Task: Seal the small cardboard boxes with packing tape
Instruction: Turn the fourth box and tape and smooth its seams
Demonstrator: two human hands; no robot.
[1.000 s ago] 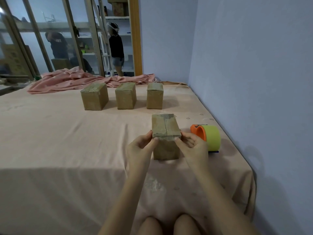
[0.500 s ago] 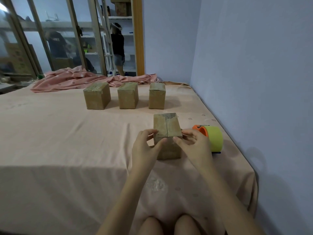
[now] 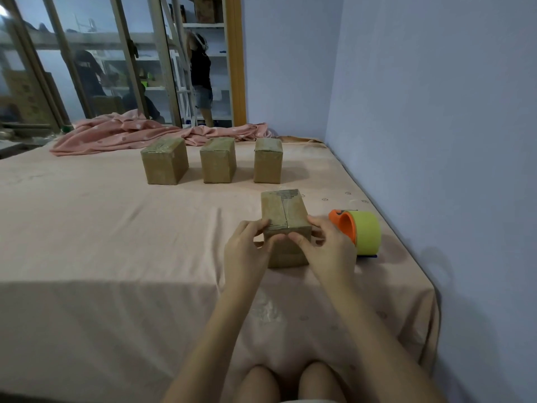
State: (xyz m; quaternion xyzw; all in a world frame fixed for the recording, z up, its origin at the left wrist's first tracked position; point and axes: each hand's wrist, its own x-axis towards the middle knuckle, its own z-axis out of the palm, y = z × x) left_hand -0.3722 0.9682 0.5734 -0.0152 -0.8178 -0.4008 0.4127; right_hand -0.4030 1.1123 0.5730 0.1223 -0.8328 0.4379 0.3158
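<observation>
Your left hand (image 3: 247, 251) and right hand (image 3: 328, 251) grip the near box (image 3: 286, 216) on the bed (image 3: 116, 228), fingers curled round its near top edge. The tape dispenser (image 3: 359, 231) sits at 3 o'clock beside it; three boxes (image 3: 218, 161) line up at 11.

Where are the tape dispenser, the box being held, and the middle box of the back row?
tape dispenser (image 3: 366, 231), head view, on the yellow-green tape roll's outer face.
held box (image 3: 283, 207), head view, on its taped top face.
middle back box (image 3: 218, 164), head view, on its front face.
</observation>
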